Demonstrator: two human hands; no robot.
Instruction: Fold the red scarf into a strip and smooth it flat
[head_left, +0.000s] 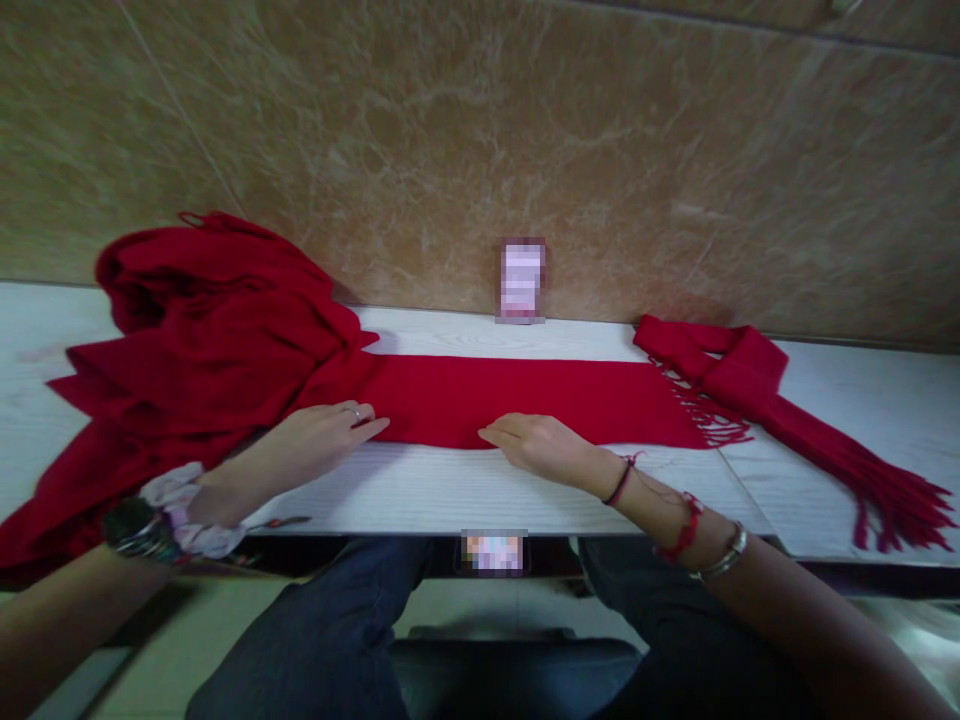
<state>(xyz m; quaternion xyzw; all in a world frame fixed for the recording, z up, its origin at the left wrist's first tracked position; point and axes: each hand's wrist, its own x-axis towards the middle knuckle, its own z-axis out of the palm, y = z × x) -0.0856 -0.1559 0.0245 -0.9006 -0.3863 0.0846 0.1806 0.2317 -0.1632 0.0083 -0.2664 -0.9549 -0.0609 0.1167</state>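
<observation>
A flat strip of red fringed scarf (465, 395) lies across the white table, its fringe at the right end. Its left end runs into a large crumpled heap of red cloth (217, 330). My left hand (326, 440) rests at the strip's near edge beside the heap, fingers close together; whether they grip cloth is unclear. My right hand (536, 440) is closed in a pinch on the near edge of the scarf, around the middle of the strip.
A second red scarf (780, 410) lies folded at the right, fringe toward the near edge. A phone (521, 280) leans on the marble wall (465, 150) behind the white table (450, 490). Another lit screen (495, 553) is at the table's front edge, above my legs.
</observation>
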